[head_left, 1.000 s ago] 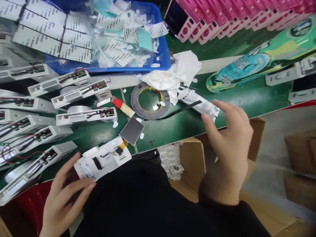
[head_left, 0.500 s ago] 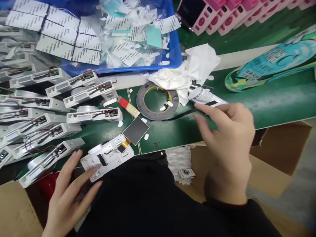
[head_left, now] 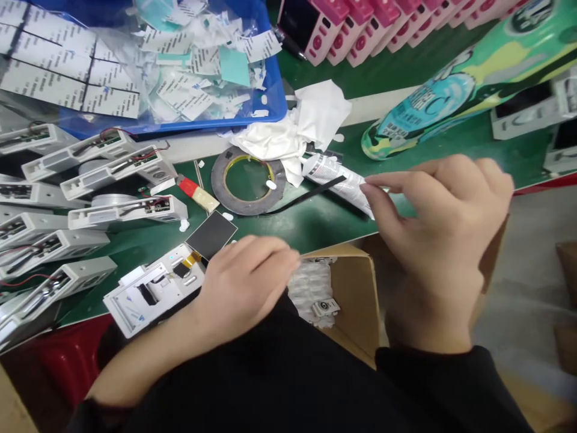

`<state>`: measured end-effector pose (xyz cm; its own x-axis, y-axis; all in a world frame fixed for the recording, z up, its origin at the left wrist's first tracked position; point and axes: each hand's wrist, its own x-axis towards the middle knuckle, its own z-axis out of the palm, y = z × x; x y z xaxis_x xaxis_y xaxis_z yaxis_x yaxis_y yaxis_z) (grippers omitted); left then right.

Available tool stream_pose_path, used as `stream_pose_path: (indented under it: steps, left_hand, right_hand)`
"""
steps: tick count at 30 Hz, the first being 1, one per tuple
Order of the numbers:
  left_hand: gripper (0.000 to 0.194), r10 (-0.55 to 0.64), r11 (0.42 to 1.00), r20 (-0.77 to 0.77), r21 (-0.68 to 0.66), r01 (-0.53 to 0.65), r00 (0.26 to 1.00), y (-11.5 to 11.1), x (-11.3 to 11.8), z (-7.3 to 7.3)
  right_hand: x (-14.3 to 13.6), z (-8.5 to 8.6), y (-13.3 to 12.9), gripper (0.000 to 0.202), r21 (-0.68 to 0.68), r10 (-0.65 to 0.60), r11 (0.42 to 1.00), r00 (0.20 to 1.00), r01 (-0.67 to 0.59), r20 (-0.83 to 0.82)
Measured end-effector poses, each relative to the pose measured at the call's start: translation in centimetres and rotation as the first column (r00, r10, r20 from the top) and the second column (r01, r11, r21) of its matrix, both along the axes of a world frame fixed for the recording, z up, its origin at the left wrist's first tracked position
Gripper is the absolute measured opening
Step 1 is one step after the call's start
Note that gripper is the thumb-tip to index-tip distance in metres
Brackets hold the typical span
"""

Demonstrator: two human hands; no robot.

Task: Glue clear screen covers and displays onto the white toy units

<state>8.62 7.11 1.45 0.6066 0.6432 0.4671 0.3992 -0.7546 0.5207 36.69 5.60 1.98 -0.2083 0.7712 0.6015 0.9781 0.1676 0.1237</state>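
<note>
My right hand [head_left: 444, 219] is closed in a pinch beside the free end of a black tape strip [head_left: 311, 195]; what its fingertips hold, if anything, is too small to make out. The strip rises from a grey tape roll [head_left: 220, 192] lying on the bench. My left hand [head_left: 252, 273] has its fingers curled together in front of the bench edge, and its fingertips are hidden. Left of it lies a white plastic housing [head_left: 139, 300], joined by an orange ribbon cable to a small dark screen [head_left: 211, 234]. A white printed tube [head_left: 336, 180] lies behind the strip.
Several white housings with wires [head_left: 130, 207] crowd the left side. A blue tray [head_left: 277, 102] holds sticker sheets and scraps. A white cloth [head_left: 270, 141], a red-and-tan piece [head_left: 197, 193], a green bottle [head_left: 433, 108] and pink devices [head_left: 331, 36] lie around. A cardboard box [head_left: 358, 294] stands below.
My left hand has left the white housing and moved right, its fingers curling in. My right hand's fingertips have closed together, and the tape strip's end now stands higher. The view has shifted right.
</note>
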Motion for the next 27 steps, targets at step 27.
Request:
stream_pose_path:
  steps: [27]
  left_hand:
    - [0.039,0.218,0.849,-0.002,0.493,-0.189,0.976,4.5,8.4,-5.2]
  right_hand:
    - [-0.1,-3.1,1.5,0.027,-0.255,0.109,0.951,0.959,-0.177,-0.261]
